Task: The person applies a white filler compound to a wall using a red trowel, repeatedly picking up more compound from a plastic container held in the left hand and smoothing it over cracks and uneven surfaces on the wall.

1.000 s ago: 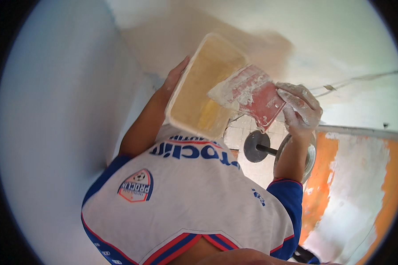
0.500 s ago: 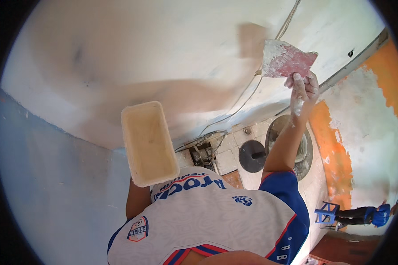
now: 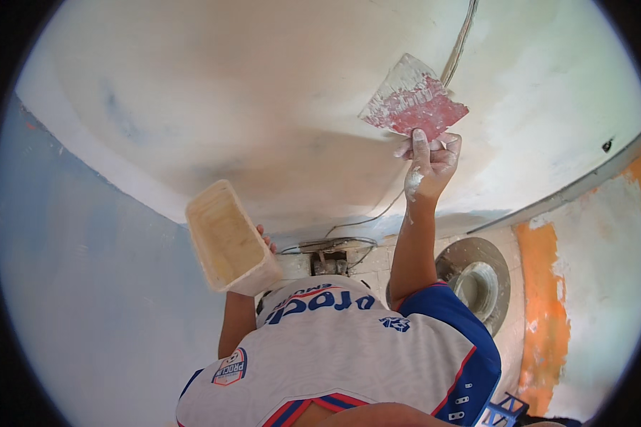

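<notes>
Pale wall (image 3: 285, 92) far, blue wall (image 3: 92, 249) left. Cream tub (image 3: 255, 276) at left, left hand (image 3: 266, 239) mostly hidden behind it, fingers wrapped on its right side. White-smeared red scraper (image 3: 424, 107) to the right, near edge pinched between thumb and fingers of right hand (image 3: 433, 158); contact with pale wall unclear.

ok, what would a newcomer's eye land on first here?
First, the red scraper smeared white, held by the right hand at upper centre-right. Then the pale tub in the left hand, left of centre. The orange paint strip stands out too, at lower right.
</notes>
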`<state>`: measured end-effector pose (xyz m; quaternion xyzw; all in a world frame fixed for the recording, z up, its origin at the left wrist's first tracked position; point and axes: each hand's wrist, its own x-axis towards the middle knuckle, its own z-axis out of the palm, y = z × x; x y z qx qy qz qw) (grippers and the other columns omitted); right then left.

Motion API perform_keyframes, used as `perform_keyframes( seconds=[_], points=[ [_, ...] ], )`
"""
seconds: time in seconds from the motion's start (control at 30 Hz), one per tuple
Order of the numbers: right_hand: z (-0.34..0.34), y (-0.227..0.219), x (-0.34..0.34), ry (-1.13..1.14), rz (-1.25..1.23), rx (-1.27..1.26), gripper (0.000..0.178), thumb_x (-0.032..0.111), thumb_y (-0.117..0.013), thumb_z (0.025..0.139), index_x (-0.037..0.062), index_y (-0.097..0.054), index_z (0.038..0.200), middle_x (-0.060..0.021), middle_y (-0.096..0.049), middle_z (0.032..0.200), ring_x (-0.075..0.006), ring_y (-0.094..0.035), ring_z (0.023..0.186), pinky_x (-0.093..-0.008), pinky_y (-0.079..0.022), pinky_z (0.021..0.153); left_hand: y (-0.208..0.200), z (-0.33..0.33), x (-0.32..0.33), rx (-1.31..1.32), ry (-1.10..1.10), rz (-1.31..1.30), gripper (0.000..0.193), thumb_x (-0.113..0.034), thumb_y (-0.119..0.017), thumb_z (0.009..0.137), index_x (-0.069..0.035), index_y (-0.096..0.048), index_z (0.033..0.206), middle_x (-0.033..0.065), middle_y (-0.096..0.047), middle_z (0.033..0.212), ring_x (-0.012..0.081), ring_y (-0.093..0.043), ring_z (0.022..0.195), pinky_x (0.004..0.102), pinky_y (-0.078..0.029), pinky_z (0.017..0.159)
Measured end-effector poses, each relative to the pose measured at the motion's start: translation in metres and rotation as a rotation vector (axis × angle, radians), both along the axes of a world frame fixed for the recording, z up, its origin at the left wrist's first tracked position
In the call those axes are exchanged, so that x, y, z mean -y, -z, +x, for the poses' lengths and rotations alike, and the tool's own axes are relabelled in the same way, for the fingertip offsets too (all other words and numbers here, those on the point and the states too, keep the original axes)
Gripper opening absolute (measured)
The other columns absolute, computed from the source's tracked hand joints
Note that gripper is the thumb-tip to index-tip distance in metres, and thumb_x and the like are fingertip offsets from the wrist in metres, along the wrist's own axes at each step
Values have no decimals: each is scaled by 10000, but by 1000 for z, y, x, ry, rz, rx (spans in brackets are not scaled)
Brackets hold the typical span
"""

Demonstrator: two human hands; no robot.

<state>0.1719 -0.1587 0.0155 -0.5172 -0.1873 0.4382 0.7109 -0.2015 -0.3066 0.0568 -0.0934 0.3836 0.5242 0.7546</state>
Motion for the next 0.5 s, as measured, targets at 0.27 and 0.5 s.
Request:
perform_keyframes(
  seconds=[0.27, 0.5],
  points=[
    [0, -26, 11, 6, 22, 111, 302, -62, -662, 947, 104, -424, 1032, -43, -563, 775, -117, -516, 531, -285, -449, 478, 17, 29, 19, 69, -70, -177, 589, -495, -550, 1010, -30, -544, 1372, 156, -628, 1271, 334, -659, 1053, 544, -498, 1014],
    [-12, -36, 27, 203, -184, 97, 319, -59, -699, 922, 103, -437, 1008, 26, -462, 742, -47, -474, 536, -206, -410, 451, 28, 34, 34, 44, -80, -234, 596, -522, -552, 994, -55, -554, 1363, 155, -653, 1198, 335, -659, 1055, 535, -548, 927]
  ],
)
